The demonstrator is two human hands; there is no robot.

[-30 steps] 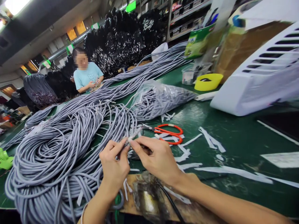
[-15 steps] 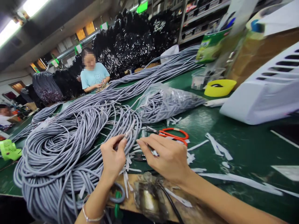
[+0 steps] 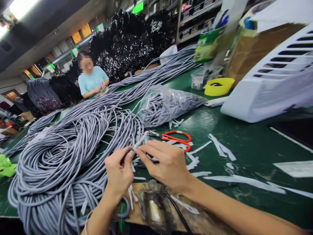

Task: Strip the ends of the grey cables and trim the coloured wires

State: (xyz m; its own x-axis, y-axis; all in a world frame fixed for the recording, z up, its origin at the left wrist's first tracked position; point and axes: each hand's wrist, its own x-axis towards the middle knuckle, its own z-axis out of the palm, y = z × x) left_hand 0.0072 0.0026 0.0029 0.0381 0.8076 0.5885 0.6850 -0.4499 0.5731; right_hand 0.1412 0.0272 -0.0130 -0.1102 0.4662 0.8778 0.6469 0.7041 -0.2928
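Observation:
My left hand (image 3: 119,166) pinches a grey cable near its stripped end (image 3: 140,141), where whitish, frayed-looking material sticks up past the fingertips. Thumb and forefinger of my right hand (image 3: 166,160) are closed on that same end, right beside the left fingertips. Most of the cable in my grip is hidden by the fingers. Left of my hands lies a big coiled heap of grey cables (image 3: 61,147). Just beyond my right hand rest scissors with red-orange handles (image 3: 177,137); a dark tool partly shows beneath the hand.
A clear bag of short grey pieces (image 3: 168,106) lies beyond the scissors. White strips (image 3: 244,179) are scattered on the green table (image 3: 249,150). A white slotted housing (image 3: 246,98) and a yellow tape ring (image 3: 218,86) stand right. A co-worker (image 3: 91,78) sits across, hands on something small.
My right hand has moved left to the cable end, closing the gap to my left hand. The whole view has shifted slightly, so the surroundings appear further left.

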